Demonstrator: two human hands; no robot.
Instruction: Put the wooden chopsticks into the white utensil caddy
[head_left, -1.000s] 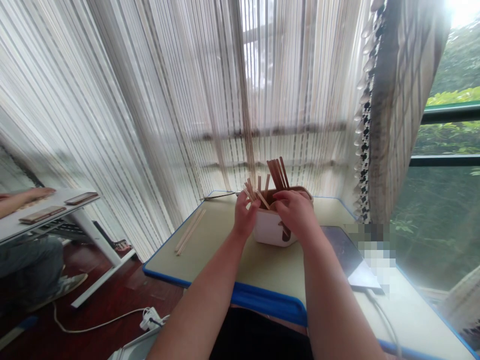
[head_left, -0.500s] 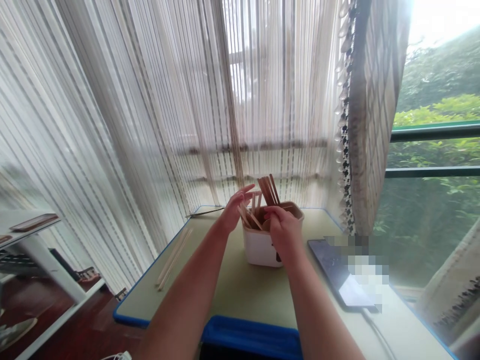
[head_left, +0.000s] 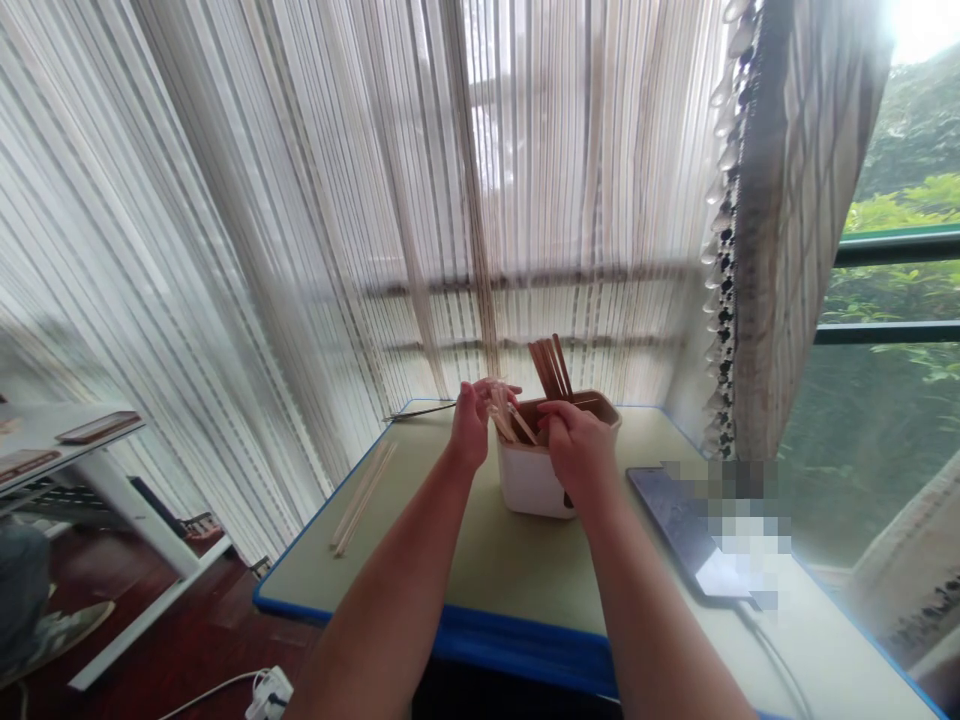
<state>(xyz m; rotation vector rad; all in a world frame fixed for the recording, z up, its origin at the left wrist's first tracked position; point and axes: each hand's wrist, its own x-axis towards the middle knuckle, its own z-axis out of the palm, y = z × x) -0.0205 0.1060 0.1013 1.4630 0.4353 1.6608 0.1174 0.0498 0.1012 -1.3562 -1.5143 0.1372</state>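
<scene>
A white utensil box (head_left: 534, 490) with a brown rim stands on the table. Dark brown chopsticks (head_left: 550, 368) lean up out of its back part. At the left side, pale chopsticks (head_left: 504, 418) stick out in a bunch. My left hand (head_left: 471, 425) is beside these pale chopsticks, thumb up and fingers stretched behind their tops. Over the front rim, my right hand (head_left: 581, 440) has its fingers curled together just below the dark chopsticks. What its fingers grip is hidden. Two pale chopsticks (head_left: 364, 500) lie on the table at the left.
The pale table (head_left: 480, 585) has a blue edge. On the right lies a phone (head_left: 679, 530) with a cable. A thin dark stick-like thing (head_left: 424, 411) lies at the back left. Sheer curtains (head_left: 337, 200) hang behind. A power strip (head_left: 268, 695) is on the floor.
My left fingers have lowered around the tops of the pale chopsticks, which stand closer together. My right hand stays at the box. The view has shifted slightly.
</scene>
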